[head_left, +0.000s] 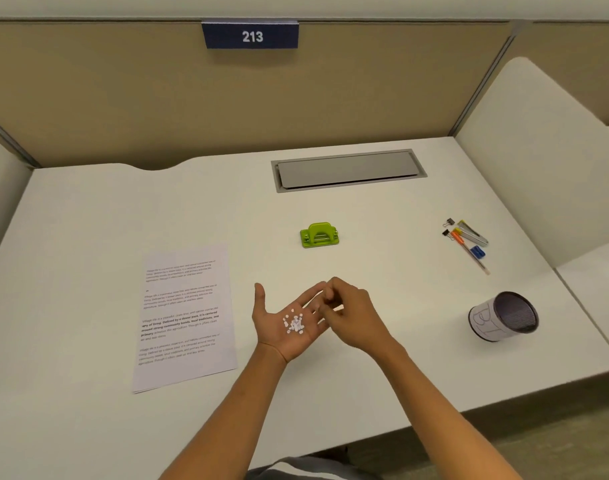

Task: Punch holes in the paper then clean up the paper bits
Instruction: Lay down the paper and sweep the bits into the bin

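Note:
My left hand (277,325) lies palm up over the white desk, fingers straight, with a small heap of white paper bits (293,323) on the palm. My right hand (351,315) hovers over the left fingers with its fingertips curled together; whether it pinches a bit is hidden. The green hole punch (319,234) stands on the desk beyond both hands. A printed paper stack (183,317) lies flat to the left of my left hand.
A mesh cup wrapped in paper (504,316) lies tilted near the desk's right edge. Pens, binder clips and a blue sharpener (469,240) sit at the far right. A grey cable hatch (348,169) is set into the desk at the back.

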The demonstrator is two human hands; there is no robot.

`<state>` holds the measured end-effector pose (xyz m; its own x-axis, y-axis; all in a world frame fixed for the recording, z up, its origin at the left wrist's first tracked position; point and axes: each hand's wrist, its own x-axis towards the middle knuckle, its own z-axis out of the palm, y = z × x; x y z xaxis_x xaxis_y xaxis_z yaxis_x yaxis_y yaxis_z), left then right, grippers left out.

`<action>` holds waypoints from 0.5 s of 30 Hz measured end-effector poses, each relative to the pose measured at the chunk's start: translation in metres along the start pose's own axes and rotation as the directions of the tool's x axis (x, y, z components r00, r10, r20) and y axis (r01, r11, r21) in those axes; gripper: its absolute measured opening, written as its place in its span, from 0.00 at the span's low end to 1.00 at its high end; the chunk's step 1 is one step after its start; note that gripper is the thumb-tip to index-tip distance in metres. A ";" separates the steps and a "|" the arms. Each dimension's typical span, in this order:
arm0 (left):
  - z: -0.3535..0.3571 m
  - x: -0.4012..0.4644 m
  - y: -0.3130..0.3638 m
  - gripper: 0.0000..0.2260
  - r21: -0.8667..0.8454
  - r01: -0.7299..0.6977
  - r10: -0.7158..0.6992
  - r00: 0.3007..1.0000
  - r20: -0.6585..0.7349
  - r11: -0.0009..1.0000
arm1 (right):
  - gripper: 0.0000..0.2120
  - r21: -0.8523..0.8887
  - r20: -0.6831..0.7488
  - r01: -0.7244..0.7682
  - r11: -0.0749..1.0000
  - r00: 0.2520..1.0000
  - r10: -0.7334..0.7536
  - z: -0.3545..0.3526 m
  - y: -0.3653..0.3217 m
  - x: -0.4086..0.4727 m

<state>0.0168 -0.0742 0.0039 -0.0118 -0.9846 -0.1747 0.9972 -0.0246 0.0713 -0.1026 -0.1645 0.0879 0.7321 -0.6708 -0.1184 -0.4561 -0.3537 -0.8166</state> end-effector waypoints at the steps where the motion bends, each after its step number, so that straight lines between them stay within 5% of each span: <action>1: 0.001 0.000 -0.002 0.52 -0.003 0.010 -0.010 1.000 -0.004 1.000 | 0.12 -0.042 0.028 0.020 0.999 0.999 -0.019 0.004 -0.004 -0.001; 6: 0.002 -0.002 -0.005 0.53 0.049 0.047 -0.044 0.998 -0.050 0.998 | 0.09 -0.142 0.048 0.029 0.989 0.999 -0.022 0.011 -0.007 -0.008; 15: 0.002 -0.005 -0.006 0.54 0.034 0.062 -0.060 0.996 -0.061 0.998 | 0.12 0.030 -0.050 0.018 0.999 0.999 -0.016 0.001 0.006 -0.013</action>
<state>0.0110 -0.0695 0.0064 -0.0666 -0.9690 -0.2378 0.9914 -0.0912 0.0940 -0.1140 -0.1577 0.0842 0.7133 -0.6966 -0.0767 -0.4274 -0.3457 -0.8353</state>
